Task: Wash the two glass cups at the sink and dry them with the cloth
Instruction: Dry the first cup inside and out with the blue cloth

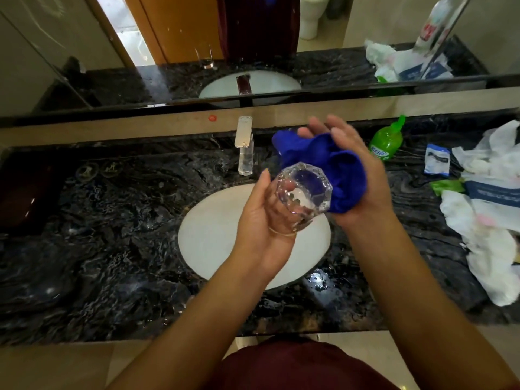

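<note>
**Cup held over the sink, cloth ready to dry it**

At the centre of the frame, the left hand (pixel 264 220) grips 1 faceted glass cup (pixel 302 192). Its fingers are curled round the cup's side, and the cup is tipped so its thick base faces the camera, likely so the cloth can reach its surface and drips fall clear. The cup hangs above the pale oval sink (pixel 213 235), which sits in the middle of a dark marbled surface (pixel 98 220).

Just right of the cup, and touching it, the right hand (pixel 357 170) cradles a bunched blue cloth (pixel 323 161). Its palm supports the cloth from behind with fingers loosely bent round it, pressing it toward the glass. This reads as the drying step for this cup.

A chrome tap (pixel 244 144) stands above the sink, with no water visible from it. In the mirror at the upper centre, a second cup (pixel 206 59) appears as a reflection; its real position is hidden.

At the right edge lie a green bottle (pixel 387 142) and crumpled white bags (pixel 489 220).
</note>
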`<state>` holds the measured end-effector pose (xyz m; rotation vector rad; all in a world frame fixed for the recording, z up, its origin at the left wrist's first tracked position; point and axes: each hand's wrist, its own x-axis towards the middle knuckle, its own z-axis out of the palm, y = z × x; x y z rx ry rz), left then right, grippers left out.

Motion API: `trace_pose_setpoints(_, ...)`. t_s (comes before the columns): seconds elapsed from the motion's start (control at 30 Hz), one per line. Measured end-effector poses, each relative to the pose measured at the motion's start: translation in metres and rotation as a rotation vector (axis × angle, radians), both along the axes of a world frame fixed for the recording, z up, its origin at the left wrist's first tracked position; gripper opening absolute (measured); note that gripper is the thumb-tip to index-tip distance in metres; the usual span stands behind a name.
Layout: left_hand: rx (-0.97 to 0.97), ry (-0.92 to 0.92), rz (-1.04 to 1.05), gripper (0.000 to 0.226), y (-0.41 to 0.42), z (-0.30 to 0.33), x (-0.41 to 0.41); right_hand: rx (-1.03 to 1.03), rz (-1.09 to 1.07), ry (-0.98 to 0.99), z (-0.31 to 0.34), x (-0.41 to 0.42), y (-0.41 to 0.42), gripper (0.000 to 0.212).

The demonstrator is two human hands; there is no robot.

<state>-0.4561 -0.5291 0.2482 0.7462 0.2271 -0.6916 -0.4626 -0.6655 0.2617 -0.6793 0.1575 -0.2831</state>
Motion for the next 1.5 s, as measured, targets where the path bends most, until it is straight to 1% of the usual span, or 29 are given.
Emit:
trace_pose_setpoints(0.03, 0.013, 0.003, 0.018, 0.045, 0.0, -0.002, 0.0, 0.008, -0.009, -0.041, 0.002, -0.002, -0.004, 0.011)
trace_pose_setpoints(0.07, 0.036, -0.001, 0.037, 0.046, 0.001, -0.004, -0.001, -0.045, -0.02, -0.067, 0.006, -0.004, -0.006, 0.008)
trace_pose_setpoints(0.13, 0.056, -0.043, 0.016, 0.048, 0.001, -0.003, -0.001, -0.246, -0.018, -0.091, 0.011, -0.007, -0.006, 0.005)
trace_pose_setpoints(0.17, 0.055, -0.071, -0.009, 0.051, 0.002, -0.002, -0.002, -0.32, 0.027, -0.103, 0.01, -0.008, -0.004, 0.009)
trace_pose_setpoints(0.23, 0.028, -0.086, -0.045, 0.053, 0.001, 0.003, -0.002, -0.391, 0.143, -0.09, 0.002, -0.01, -0.001, 0.024)
trace_pose_setpoints(0.3, -0.033, -0.055, -0.053, 0.057, 0.001, 0.007, -0.001, -0.33, 0.203, -0.021, -0.009, -0.01, 0.0, 0.035)
trace_pose_setpoints(0.37, -0.059, -0.027, -0.041, 0.061, 0.0, 0.008, 0.001, -0.259, 0.22, 0.082, -0.018, -0.013, 0.01, 0.042)
trace_pose_setpoints(0.43, -0.049, -0.03, -0.016, 0.057, -0.004, 0.007, 0.003, -0.119, 0.206, 0.262, -0.026, -0.018, 0.026, 0.051)
trace_pose_setpoints(0.47, -0.029, -0.03, -0.003, 0.057, -0.005, 0.007, 0.004, -0.078, 0.151, 0.343, -0.028, -0.019, 0.034, 0.045)
trace_pose_setpoints(0.5, 0.002, -0.028, 0.01, 0.056, -0.007, 0.007, 0.005, -0.09, 0.054, 0.392, -0.029, -0.019, 0.04, 0.032)
trace_pose_setpoints(0.53, 0.037, -0.025, 0.019, 0.057, -0.008, 0.008, 0.004, -0.152, -0.044, 0.418, -0.028, -0.021, 0.042, 0.024)
trace_pose_setpoints(0.57, 0.066, -0.027, 0.022, 0.058, -0.008, 0.008, 0.004, -0.211, -0.126, 0.431, -0.023, -0.023, 0.042, 0.032)
trace_pose_setpoints(0.6, 0.078, -0.03, 0.024, 0.059, -0.008, 0.008, 0.005, -0.264, -0.199, 0.416, -0.017, -0.023, 0.04, 0.037)
trace_pose_setpoints(0.7, 0.072, -0.028, 0.047, 0.055, -0.007, 0.006, 0.006, -0.397, -0.317, 0.238, 0.0, -0.027, 0.037, 0.032)
trace_pose_setpoints(0.77, 0.054, -0.007, 0.067, 0.049, -0.008, 0.001, 0.006, -0.407, -0.361, 0.079, 0.012, -0.029, 0.031, 0.035)
trace_pose_setpoints(0.83, 0.039, 0.026, 0.086, 0.047, -0.009, -0.004, 0.006, -0.383, -0.375, -0.002, 0.023, -0.027, 0.028, 0.038)
trace_pose_setpoints(0.93, 0.021, 0.03, 0.071, 0.051, -0.011, -0.003, 0.009, -0.385, -0.321, -0.013, 0.02, -0.021, 0.027, 0.045)
trace_pose_setpoints(1.03, 0.015, 0.021, 0.109, 0.052, -0.015, -0.006, 0.011, -0.285, -0.192, 0.071, 0.002, -0.013, 0.029, 0.05)
trace_pose_setpoints(1.1, 0.021, 0.024, 0.15, 0.047, -0.017, -0.011, 0.009, -0.229, -0.139, 0.123, -0.01, -0.01, 0.03, 0.055)
trace_pose_setpoints(1.2, 0.054, 0.055, 0.169, 0.042, -0.016, -0.019, 0.004, -0.21, -0.098, 0.2, -0.028, -0.01, 0.032, 0.075)
trace_pose_setpoints(1.23, 0.065, 0.065, 0.164, 0.044, -0.015, -0.021, 0.001, -0.189, -0.088, 0.209, -0.033, -0.01, 0.032, 0.076)
trace_pose_setpoints(1.27, 0.061, 0.073, 0.148, 0.046, -0.014, -0.023, -0.001, -0.158, -0.082, 0.211, -0.037, -0.01, 0.03, 0.07)
trace_pose_setpoints(1.37, -0.01, 0.062, 0.076, 0.038, -0.012, -0.014, -0.007, -0.023, -0.031, 0.207, -0.034, -0.01, 0.017, 0.033)
trace_pose_setpoints(1.4, -0.033, 0.047, 0.052, 0.034, -0.011, -0.01, -0.009, 0.027, 0.005, 0.185, -0.029, -0.01, 0.012, 0.028)
trace_pose_setpoints(1.5, -0.132, 0.037, -0.042, 0.031, -0.008, 0.005, -0.012, 0.084, 0.045, 0.084, -0.015, -0.008, -0.002, 0.028)
